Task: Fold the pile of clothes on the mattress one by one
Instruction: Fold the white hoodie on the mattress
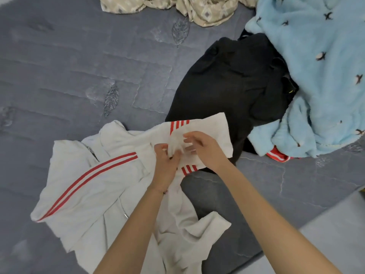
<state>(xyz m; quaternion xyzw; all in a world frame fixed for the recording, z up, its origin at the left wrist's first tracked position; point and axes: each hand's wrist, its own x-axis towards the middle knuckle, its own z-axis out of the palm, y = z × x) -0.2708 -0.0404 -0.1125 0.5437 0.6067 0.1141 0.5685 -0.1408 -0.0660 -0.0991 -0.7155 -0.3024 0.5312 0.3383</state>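
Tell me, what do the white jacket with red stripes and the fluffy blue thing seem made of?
White jacket: probably a cotton-blend sweatshirt knit, matte; it lies limp and creases softly. Fluffy blue item: looks like synthetic fleece or plush, fuzzy, slightly glossy; the surface is tufted and the folds are thick. Fibre cannot be confirmed by sight.

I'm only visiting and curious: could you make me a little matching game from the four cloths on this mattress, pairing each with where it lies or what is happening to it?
Things:
1. white jacket with red stripes
2. black garment
3. light blue fleece
4. beige patterned cloth

Places or states:
A. crumpled at the top edge
B. far right, dotted with small dark shapes
C. held by the left hand and right hand
D. in the middle, partly under a white sleeve

Pairs: 1-C, 2-D, 3-B, 4-A
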